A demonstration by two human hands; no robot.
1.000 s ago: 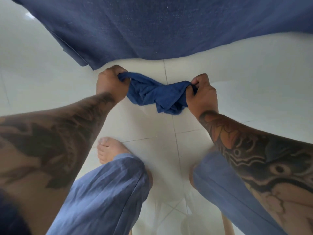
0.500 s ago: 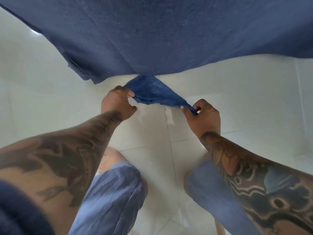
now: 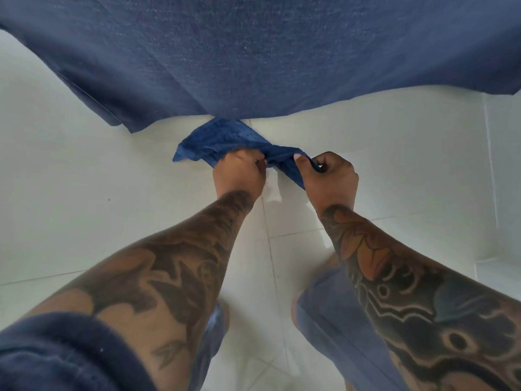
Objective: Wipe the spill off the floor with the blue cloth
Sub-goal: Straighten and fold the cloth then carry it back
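Observation:
The blue cloth [image 3: 222, 142] is bunched and held just above the white tiled floor [image 3: 84, 210]. My left hand [image 3: 239, 172] grips its middle part, with a loose corner sticking out to the left. My right hand [image 3: 329, 179] pinches the cloth's right end between thumb and fingers. The two hands sit close together. A faint wet patch of the spill [image 3: 273, 190] shows on the tile between and just below the hands, beside a grout line. The far edge of the cloth is hidden under my hanging dark blue shirt [image 3: 253, 52].
My shirt hem fills the top of the view and hides the floor beyond. My knees in blue trousers [image 3: 332, 314] are at the bottom, either side of a grout line. A white step or ledge [image 3: 499, 266] lies at the right edge.
My left hand has moved right along the cloth, close to my right hand, leaving a loose corner out to the left. Both hands sit lower in the view than before.

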